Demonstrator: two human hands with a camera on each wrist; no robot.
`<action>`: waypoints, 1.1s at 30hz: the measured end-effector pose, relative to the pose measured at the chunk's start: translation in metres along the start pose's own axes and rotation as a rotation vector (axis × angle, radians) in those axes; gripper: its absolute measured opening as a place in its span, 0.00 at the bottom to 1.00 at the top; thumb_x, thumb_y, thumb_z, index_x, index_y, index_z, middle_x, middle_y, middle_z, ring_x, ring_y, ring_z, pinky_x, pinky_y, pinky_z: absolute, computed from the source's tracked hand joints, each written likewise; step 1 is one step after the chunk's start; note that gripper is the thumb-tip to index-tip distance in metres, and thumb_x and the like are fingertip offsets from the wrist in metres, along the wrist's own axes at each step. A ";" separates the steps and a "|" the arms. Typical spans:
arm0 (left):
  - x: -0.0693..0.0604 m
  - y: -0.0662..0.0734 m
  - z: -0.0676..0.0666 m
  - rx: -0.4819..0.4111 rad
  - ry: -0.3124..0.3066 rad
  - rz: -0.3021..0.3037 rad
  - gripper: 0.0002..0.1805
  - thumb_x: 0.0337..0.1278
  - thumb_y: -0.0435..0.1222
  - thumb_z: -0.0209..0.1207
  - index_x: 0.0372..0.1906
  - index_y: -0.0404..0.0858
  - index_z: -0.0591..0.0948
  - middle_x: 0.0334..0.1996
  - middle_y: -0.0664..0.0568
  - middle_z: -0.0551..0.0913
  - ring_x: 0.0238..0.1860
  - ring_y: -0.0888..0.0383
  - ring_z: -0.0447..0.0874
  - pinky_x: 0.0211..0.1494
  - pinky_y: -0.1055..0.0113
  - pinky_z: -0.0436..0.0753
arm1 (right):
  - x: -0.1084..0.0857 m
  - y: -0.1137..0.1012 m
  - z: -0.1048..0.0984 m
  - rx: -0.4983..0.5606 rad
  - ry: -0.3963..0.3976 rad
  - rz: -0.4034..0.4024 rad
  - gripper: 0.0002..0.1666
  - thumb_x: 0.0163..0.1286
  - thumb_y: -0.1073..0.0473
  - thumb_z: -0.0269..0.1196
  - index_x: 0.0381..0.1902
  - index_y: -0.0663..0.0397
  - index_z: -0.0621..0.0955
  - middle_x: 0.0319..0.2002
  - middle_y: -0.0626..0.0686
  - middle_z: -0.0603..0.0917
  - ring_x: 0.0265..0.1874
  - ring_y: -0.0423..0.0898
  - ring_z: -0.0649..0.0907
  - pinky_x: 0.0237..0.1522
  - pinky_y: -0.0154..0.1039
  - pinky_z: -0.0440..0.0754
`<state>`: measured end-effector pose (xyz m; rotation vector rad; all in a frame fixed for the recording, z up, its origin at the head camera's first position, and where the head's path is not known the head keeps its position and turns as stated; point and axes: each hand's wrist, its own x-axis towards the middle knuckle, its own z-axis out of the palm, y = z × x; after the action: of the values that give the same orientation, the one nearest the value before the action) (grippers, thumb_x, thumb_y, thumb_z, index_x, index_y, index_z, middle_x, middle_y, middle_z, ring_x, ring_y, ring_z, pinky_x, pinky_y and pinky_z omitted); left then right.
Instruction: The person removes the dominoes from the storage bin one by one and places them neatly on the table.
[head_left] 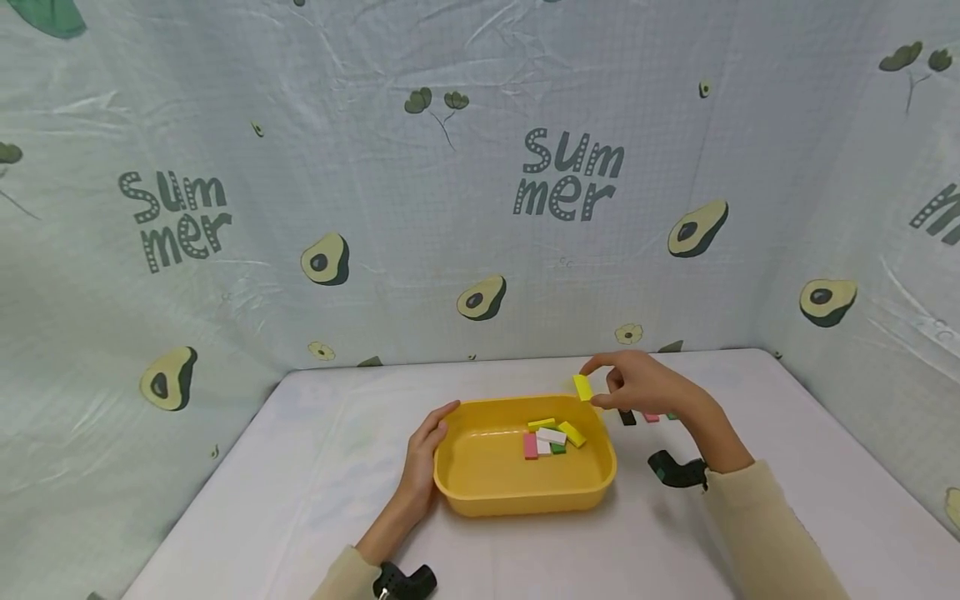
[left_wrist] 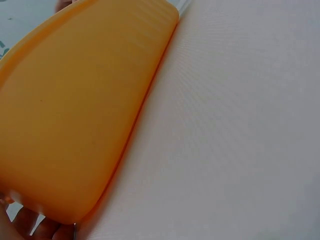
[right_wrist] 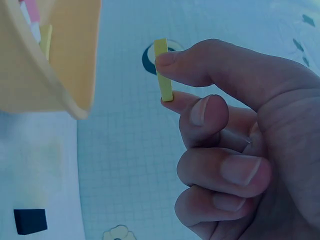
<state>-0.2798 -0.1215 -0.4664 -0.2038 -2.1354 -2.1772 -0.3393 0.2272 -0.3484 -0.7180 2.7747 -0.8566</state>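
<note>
A yellow plastic tub (head_left: 495, 497) stands on the white-covered table. My left hand (head_left: 422, 457) holds it at the left side, its fingers along the outer wall and near the rim. In the left wrist view, fingertips (left_wrist: 47, 227) show against the tub's wall (left_wrist: 85, 100). Over the tub's back right corner, my right hand (head_left: 641, 385) pinches a small flat yellow block (head_left: 582, 387) between thumb and a finger. The right wrist view shows this block (right_wrist: 164, 70) edge-on, the other fingers curled. Inside the tub lies a small heap of white (head_left: 552, 436), pink (head_left: 530, 446), green and yellow blocks.
Right of the tub, partly behind my right hand, lie a black block (head_left: 627, 417), a pink block (head_left: 651, 417) and a green block (head_left: 672, 416). A patterned sheet (head_left: 390, 183) hangs behind the table and at its sides.
</note>
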 end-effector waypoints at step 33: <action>0.001 -0.002 -0.004 -0.001 -0.011 -0.001 0.25 0.83 0.39 0.39 0.76 0.38 0.70 0.77 0.45 0.67 0.76 0.46 0.67 0.68 0.77 0.71 | -0.054 0.087 -0.018 0.095 0.036 0.109 0.29 0.66 0.55 0.71 0.62 0.60 0.79 0.19 0.46 0.71 0.19 0.43 0.72 0.20 0.32 0.70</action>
<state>-0.2809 -0.1258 -0.4686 -0.2155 -2.1407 -2.1825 -0.3314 0.3252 -0.3825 -0.5361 2.7535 -0.9803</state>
